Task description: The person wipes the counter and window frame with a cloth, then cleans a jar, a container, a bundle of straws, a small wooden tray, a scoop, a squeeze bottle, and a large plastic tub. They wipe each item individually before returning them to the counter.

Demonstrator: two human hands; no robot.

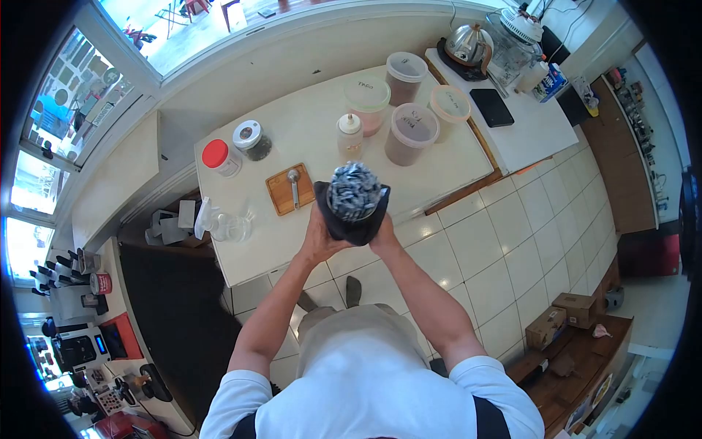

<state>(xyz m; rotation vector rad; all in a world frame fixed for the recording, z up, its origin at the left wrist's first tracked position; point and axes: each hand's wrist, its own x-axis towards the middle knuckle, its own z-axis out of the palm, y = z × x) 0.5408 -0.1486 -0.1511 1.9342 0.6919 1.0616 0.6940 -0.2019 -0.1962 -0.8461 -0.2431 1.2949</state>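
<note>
Between my two hands is a black, pointed-cornered holder or bag with a rounded, mottled black-and-white bundle (354, 192) showing at its top; its exact kind I cannot make out. My left hand (317, 238) grips its left and lower side. My right hand (382, 237) closes on its right side, with the fingers partly hidden behind it. The bundle is held up near the table's front edge. Just left of it, a metal scoop (295, 187) lies on a small wooden tray (280, 205). Behind it stands a squeeze bottle (350, 139) with a pale cap.
Several lidded tubs (412, 134) stand at the back right of the white table (292, 110). A red-lidded jar (221, 158), a white-lidded jar (252, 140) and a clear spray bottle (228, 225) are on the left. A kettle (469, 45) and phone (491, 107) sit on the side counter.
</note>
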